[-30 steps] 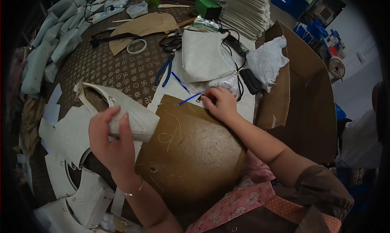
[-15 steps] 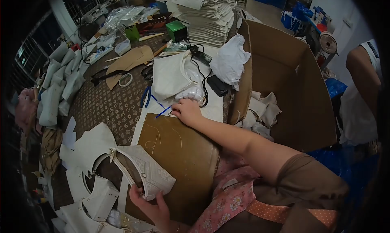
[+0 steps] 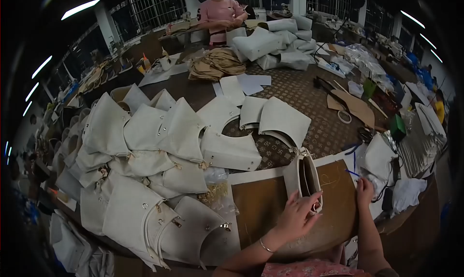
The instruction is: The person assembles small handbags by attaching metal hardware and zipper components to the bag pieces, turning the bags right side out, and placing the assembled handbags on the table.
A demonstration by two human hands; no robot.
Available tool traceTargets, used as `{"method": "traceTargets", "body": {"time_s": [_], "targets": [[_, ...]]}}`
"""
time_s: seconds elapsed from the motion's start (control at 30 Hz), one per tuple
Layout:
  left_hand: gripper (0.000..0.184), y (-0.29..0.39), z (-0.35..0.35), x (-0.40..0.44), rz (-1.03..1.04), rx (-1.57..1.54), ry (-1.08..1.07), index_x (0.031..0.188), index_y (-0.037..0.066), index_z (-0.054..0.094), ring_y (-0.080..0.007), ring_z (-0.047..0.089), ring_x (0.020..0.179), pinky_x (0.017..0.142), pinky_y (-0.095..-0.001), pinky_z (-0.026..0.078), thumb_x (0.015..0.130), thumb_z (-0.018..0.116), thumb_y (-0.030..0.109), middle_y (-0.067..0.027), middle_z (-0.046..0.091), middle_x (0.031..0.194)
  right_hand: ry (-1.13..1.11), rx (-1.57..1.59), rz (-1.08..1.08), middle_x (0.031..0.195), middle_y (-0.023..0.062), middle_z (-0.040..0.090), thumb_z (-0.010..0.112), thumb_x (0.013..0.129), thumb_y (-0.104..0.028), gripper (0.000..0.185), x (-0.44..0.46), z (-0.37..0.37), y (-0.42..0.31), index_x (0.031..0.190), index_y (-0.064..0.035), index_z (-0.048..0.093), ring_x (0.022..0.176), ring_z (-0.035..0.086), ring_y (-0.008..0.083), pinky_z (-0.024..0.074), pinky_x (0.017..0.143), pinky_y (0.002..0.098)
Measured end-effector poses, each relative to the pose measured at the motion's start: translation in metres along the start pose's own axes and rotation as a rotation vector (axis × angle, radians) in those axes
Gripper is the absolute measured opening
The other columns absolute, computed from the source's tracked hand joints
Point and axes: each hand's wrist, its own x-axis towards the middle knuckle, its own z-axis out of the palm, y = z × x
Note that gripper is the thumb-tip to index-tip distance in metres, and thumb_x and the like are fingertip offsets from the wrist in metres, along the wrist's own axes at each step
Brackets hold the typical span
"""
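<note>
A small white handbag (image 3: 303,174) stands on the brown work board (image 3: 261,204), its zipped opening facing up. My left hand (image 3: 296,215) grips its near end, thumb and fingers about the rim by a small metal fitting. Farther right, my right hand (image 3: 366,192) rests at the board's far right edge with its fingers curled together. A thin blue stick (image 3: 352,172) meets its fingertips; whether the hand holds it or something smaller is hidden. Loose pale threads (image 3: 333,180) lie on the board between the hands.
Many white bag pieces (image 3: 145,132) with metal fittings are heaped on the left. A white bag (image 3: 378,154), a tape roll (image 3: 344,116), a green box (image 3: 398,127) and crumpled white paper (image 3: 408,196) lie right. A person in pink (image 3: 221,16) stands beyond the table.
My view has swung left and up, bringing in the heap of bags and the person in pink. My left hand still holds the handbag; the right hand stays by the blue stick.
</note>
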Motion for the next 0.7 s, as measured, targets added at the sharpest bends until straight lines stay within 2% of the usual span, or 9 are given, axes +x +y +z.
{"method": "traceTargets", "body": {"time_s": [0.03,0.1,0.13,0.33,0.4,0.53,0.6,0.67,0.7], "targets": [[0.045,-0.004,0.006,-0.004,0.004,-0.009,0.005,0.122,0.008,0.052,-0.0242,0.058,0.095,0.099,-0.0450,0.031,0.080,0.066,0.018,-0.0071,0.061,0.099,-0.012,0.019,0.031,0.089,0.0130,0.064,0.057,0.087,-0.020,0.019,-0.003,-0.001,-0.001,0.095,-0.0048,0.064,0.082,0.059,0.0315,0.0463,0.073,0.0380],[0.047,-0.015,0.012,-0.006,0.097,0.003,0.225,0.119,0.006,0.054,-0.0251,0.057,0.101,0.101,-0.0462,0.031,0.076,0.069,0.017,-0.0069,0.062,0.098,-0.010,0.038,0.069,0.089,0.0130,0.064,0.057,0.088,-0.020,0.019,-0.006,0.000,-0.003,0.096,-0.0040,0.064,0.082,0.060,0.0308,0.0465,0.073,0.0369],[0.045,-0.016,0.011,-0.006,0.089,-0.021,0.239,0.116,0.007,0.057,-0.0265,0.054,0.107,0.101,-0.0461,0.031,0.074,0.071,0.018,-0.0076,0.060,0.102,-0.033,0.066,0.106,0.088,0.0130,0.064,0.057,0.088,-0.020,0.020,-0.006,-0.001,-0.004,0.096,-0.0030,0.064,0.082,0.060,0.0302,0.0466,0.073,0.0364],[0.034,-0.018,0.013,-0.008,0.099,-0.035,0.184,0.105,0.007,0.061,-0.0274,0.053,0.107,0.102,-0.0465,0.030,0.073,0.070,0.016,-0.0075,0.059,0.104,-0.005,0.057,0.137,0.087,0.0135,0.064,0.057,0.088,-0.019,0.020,-0.007,-0.001,-0.004,0.096,-0.0012,0.064,0.082,0.061,0.0292,0.0470,0.073,0.0354],[0.034,-0.019,0.014,-0.010,0.082,-0.088,0.191,0.105,0.007,0.061,-0.0281,0.053,0.106,0.102,-0.0470,0.030,0.073,0.070,0.014,-0.0075,0.059,0.103,-0.008,0.096,0.178,0.087,0.0137,0.064,0.058,0.088,-0.019,0.020,-0.006,0.002,-0.002,0.096,-0.0015,0.064,0.082,0.061,0.0293,0.0471,0.073,0.0356],[0.034,-0.019,0.017,-0.013,0.032,-0.167,0.211,0.106,0.008,0.062,-0.0306,0.053,0.106,0.102,-0.0486,0.029,0.073,0.069,0.011,-0.0077,0.062,0.099,0.031,-0.030,0.074,0.088,0.0147,0.063,0.058,0.088,-0.017,0.018,-0.006,0.005,0.009,0.096,-0.0023,0.064,0.082,0.060,0.0310,0.0472,0.074,0.0356],[0.034,-0.019,0.018,-0.013,0.072,-0.157,0.191,0.106,0.006,0.063,-0.0312,0.052,0.105,0.101,-0.0490,0.029,0.073,0.069,0.009,-0.0074,0.064,0.096,0.025,-0.018,0.150,0.088,0.0153,0.063,0.057,0.089,-0.016,0.018,-0.007,0.000,0.001,0.096,-0.0016,0.063,0.082,0.060,0.0316,0.0471,0.075,0.0355],[0.028,-0.015,0.018,-0.009,0.100,-0.172,0.216,0.099,0.010,0.067,-0.0284,0.053,0.101,0.100,-0.0472,0.030,0.072,0.067,0.005,-0.0049,0.064,0.096,0.170,0.033,0.022,0.090,0.0137,0.062,0.054,0.091,-0.013,0.016,-0.008,-0.003,-0.003,0.098,-0.0013,0.062,0.082,0.059,0.0280,0.0472,0.074,0.0336],[0.028,-0.013,0.018,-0.012,0.093,-0.180,0.194,0.099,0.010,0.067,-0.0284,0.053,0.101,0.100,-0.0472,0.030,0.072,0.067,0.005,-0.0049,0.064,0.096,0.168,0.022,0.044,0.090,0.0137,0.062,0.054,0.091,-0.013,0.016,-0.011,-0.006,-0.011,0.098,-0.0013,0.062,0.082,0.059,0.0280,0.0472,0.074,0.0336]]}}
